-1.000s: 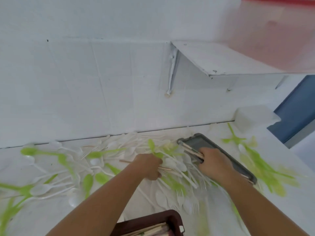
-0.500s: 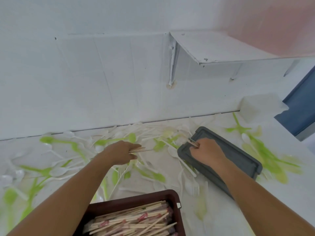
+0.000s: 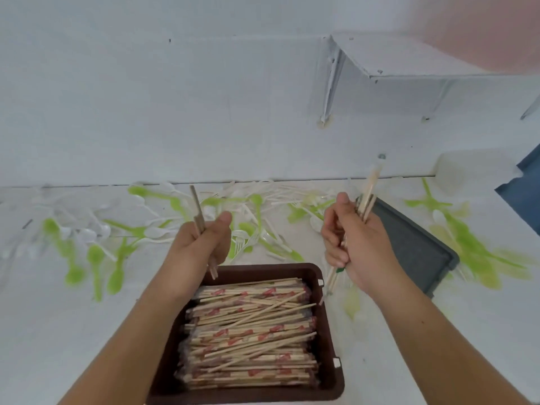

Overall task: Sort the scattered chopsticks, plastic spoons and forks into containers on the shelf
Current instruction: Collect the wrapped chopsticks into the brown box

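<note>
Chopsticks (image 3: pixel 368 191) were gripped in my left hand (image 3: pixel 198 249) and right hand (image 3: pixel 358 247), both lifted from the pile (image 3: pixel 263 214) to the brown tray (image 3: pixel 263 270) for dropping.

Both hands (image 3: pixel 201 247) (image 3: pixel 358 244) curled, thumbs up.

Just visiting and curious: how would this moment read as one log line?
left hand: grips chopsticks | right hand: grips chopstick bundle | brown tray: chopstick pile inside | grey tray: beside right hand | spoons and forks: scattered on counter
</note>
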Demonstrator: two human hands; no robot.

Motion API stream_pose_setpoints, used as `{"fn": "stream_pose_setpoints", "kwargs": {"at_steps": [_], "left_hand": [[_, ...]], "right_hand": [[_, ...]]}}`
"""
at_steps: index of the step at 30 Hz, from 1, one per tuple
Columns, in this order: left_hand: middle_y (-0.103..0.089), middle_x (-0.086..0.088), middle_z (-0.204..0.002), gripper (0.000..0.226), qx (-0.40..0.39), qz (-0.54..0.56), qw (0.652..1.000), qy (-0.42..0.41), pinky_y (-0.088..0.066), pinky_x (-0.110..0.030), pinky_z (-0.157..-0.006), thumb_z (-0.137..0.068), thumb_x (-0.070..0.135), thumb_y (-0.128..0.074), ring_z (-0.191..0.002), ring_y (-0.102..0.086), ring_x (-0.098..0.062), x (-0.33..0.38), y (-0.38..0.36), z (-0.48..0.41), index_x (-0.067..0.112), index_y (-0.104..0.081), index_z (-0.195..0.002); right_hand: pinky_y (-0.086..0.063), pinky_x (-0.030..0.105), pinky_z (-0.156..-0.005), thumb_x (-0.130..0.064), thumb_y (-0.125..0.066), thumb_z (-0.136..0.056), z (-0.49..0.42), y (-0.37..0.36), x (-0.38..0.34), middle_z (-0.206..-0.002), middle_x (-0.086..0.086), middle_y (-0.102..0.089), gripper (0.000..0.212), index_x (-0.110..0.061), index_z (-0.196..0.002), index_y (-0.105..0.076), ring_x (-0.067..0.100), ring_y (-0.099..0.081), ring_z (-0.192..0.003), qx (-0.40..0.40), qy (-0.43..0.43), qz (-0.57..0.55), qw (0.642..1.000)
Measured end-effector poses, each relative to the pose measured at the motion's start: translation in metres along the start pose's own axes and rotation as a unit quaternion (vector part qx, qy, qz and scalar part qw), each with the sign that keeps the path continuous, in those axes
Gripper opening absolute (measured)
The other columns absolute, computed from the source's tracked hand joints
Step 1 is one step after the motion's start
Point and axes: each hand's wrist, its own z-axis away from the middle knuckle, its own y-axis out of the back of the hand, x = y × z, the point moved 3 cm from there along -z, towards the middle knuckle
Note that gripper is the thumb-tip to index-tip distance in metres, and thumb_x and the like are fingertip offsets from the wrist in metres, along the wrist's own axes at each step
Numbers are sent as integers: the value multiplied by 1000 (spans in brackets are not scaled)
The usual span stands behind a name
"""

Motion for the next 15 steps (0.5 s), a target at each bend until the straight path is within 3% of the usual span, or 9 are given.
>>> {"fn": "stream_pose_setpoints", "kwargs": {"at_steps": [4,7,10,12,14,15], "left_hand": [[-25,3,-53,57,-4,27,1000,-14,-21,-33,-55,-91,56,-67,-52,-21,-23,-6,2,32,28,-38,-50],[-29,4,-51,51,-21,44,999,-17,-24,-29,-55,-95,42,-58,-49,-25,-20,-22,5,50,30,-41,-49],[-30,-4,-50,57,-24,6,999,29,-34,-30,-60,-93,49,-59,-49,-25,-24,-48,9,65,21,-39,-48],[-27,-14,-53,65,-33,-62,994,83,-35,-36,-65,-94,56,-57,-50,-23,-32,-66,7,74,9,-33,-55],[-26,-11,-55,67,-38,-110,985,126,-26,-41,-58,-94,63,-54,-49,-22,-27,-75,3,82,10,-31,-60],[-26,-8,-55,69,-34,-124,983,132,-23,-39,-57,-95,65,-54,-49,-23,-22,-75,2,84,10,-30,-62]], "right_hand": [[-22,23,-47,-61,-59,-94,36,-33,11,-51,6,-26,66,-14,-51,-41,12,-24,-40,-44,33,-15,998],[-23,23,-46,-68,-59,-90,58,-49,34,-51,6,-26,69,-15,-51,-38,15,-26,-42,-56,52,28,997],[-33,36,-48,-69,-56,-93,71,-54,69,-52,13,-35,77,-3,-56,-41,23,-34,-45,-56,51,158,985],[-51,46,-63,-64,-54,-95,78,-55,88,-53,12,-52,72,-1,-60,-54,29,-54,-53,-52,26,270,961],[-57,39,-77,-56,-55,-99,83,-54,99,-54,8,-58,61,-5,-66,-62,25,-64,-60,-56,2,305,951],[-55,35,-73,-54,-55,-100,85,-54,99,-52,8,-54,58,-6,-69,-62,24,-60,-54,-54,-5,294,954]]}}
